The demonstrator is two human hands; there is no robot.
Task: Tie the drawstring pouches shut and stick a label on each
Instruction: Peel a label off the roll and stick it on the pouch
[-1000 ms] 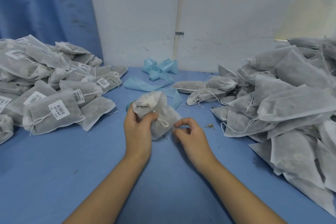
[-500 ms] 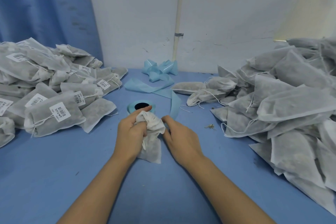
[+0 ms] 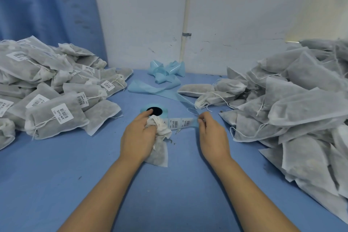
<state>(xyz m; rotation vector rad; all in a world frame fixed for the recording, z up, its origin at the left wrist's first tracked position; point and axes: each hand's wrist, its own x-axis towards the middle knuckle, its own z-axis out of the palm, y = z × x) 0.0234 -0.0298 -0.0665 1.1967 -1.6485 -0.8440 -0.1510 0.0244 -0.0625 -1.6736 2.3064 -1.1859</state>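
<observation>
- The blue counter (image 3: 56, 175) lies under both grips.
- A big heap of plain pouches (image 3: 301, 109) sits to the right of the right grip (image 3: 212, 133). They have no labels yet.
- A heap of done pouches (image 3: 56, 118), tied and labelled, sits to the left of the left grip (image 3: 137, 137).
- The left grip is curled round the bunched top of one pouch (image 3: 159, 150). The knot is hidden there, so I cannot tell if it is tied.
- The label roll (image 3: 165, 113) lies just past the left grip, with one finger on it.
- The right grip pinches the end of the label strip (image 3: 177, 123), which stretches between the grips.
- I think this is the label step. Next, peel one label off and press it flat on the pouch.
</observation>
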